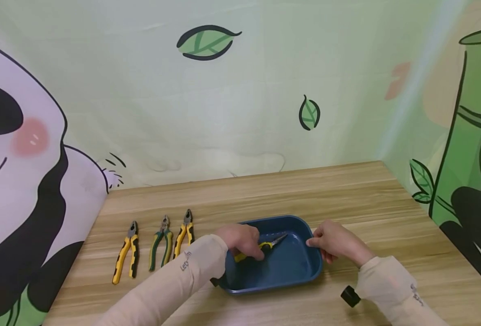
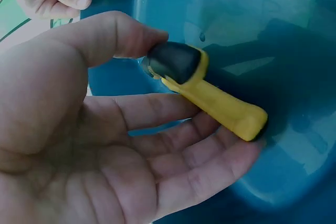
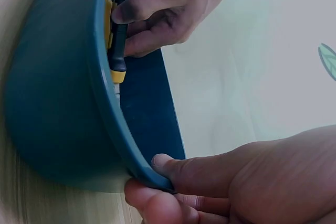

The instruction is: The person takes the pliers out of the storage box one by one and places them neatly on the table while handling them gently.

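Note:
A deep blue tray [image 1: 293, 269] with rounded corners stands on the wooden table. Inside it, my left hand [image 1: 242, 240] grips the yellow and black handles of long-nosed pliers [image 1: 266, 247], whose pointed tip faces the tray's far right. In the left wrist view the thumb presses on the black part of the pliers [image 2: 176, 62] and the fingers lie under the yellow handle. My right hand [image 1: 340, 240] pinches the tray's right rim; the right wrist view shows its thumb [image 3: 173, 167] inside the wall and curled fingers outside.
To the left of the tray, three pliers lie side by side on the table [image 1: 346, 190], jaws pointing away: yellow-black ones [image 1: 120, 260], green-handled ones [image 1: 154, 249] and another yellow-black pair [image 1: 179, 240], partly behind my left sleeve. A printed panda backdrop [image 1: 240, 104] rises behind the table.

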Demonstrator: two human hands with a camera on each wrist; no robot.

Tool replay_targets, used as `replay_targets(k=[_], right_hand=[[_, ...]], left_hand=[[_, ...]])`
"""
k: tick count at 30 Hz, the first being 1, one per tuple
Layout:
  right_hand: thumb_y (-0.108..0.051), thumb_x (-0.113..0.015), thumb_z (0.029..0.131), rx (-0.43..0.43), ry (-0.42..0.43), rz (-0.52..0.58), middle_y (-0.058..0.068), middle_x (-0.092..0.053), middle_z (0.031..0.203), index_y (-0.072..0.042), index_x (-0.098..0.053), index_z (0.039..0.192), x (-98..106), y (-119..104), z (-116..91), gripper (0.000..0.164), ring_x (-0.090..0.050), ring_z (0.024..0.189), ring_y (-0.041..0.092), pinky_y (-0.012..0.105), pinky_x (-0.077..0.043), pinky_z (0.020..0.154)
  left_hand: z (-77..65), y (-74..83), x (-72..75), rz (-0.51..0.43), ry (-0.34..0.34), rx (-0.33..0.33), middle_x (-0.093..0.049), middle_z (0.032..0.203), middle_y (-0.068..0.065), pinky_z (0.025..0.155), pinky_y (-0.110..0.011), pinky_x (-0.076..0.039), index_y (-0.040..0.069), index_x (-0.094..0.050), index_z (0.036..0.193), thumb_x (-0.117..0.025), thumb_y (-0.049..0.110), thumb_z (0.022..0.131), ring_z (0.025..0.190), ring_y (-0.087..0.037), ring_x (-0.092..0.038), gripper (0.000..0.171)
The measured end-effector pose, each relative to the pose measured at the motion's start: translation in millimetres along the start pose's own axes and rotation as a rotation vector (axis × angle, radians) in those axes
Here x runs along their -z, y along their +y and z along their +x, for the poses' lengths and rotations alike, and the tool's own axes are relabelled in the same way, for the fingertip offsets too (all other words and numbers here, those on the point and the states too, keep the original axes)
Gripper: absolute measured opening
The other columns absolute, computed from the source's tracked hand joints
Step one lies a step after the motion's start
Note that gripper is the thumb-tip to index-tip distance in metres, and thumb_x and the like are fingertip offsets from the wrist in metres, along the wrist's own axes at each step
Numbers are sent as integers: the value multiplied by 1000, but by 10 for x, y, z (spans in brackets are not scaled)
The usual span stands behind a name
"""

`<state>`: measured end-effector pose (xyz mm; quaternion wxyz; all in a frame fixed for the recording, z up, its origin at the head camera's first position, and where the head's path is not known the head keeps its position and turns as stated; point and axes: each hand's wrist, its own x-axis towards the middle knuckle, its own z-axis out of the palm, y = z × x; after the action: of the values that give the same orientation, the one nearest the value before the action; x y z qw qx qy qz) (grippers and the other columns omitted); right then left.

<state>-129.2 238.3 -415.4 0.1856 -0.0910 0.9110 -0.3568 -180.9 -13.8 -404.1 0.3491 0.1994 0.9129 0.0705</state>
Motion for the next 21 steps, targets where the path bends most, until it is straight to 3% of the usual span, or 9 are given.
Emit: replay_targets(k=[6,10,18,21], right_hand=[[-13,-66,101,8,2,-2,-2,-55,47,-6,-61,64,-2,12,4,38,-53,42,10,23,-40,45],[-13,-66,101,4,4,-1,-1,-55,48,-6,-61,65,-2,12,-2,37,-53,42,11,24,-40,45],[-13,-66,101,1,5,-1,-1,-55,48,-6,-62,65,-2,8,-6,36,-54,42,11,24,-41,45],[-14,-66,101,2,6,4,-2,-55,48,-6,-62,65,-8,15,0,36,-53,42,11,23,-40,45]], left_hand=[[10,-36,9,-114,-70,-54,-56,78,-1,71,-36,-61,10,-61,75,-68,32,95,71,-16,-61,30],[-13,-39,28,-190,-76,-66,-61,88,-3,73,-39,-61,8,-70,92,-67,35,96,80,-16,-62,28],[-54,5,45,-309,-74,-59,-61,108,-6,74,-45,-61,5,-66,116,-61,39,99,95,-21,-60,39],[-67,54,41,-365,-74,-45,-62,106,-11,74,-49,-61,2,-63,122,-55,39,102,94,-24,-61,43]])
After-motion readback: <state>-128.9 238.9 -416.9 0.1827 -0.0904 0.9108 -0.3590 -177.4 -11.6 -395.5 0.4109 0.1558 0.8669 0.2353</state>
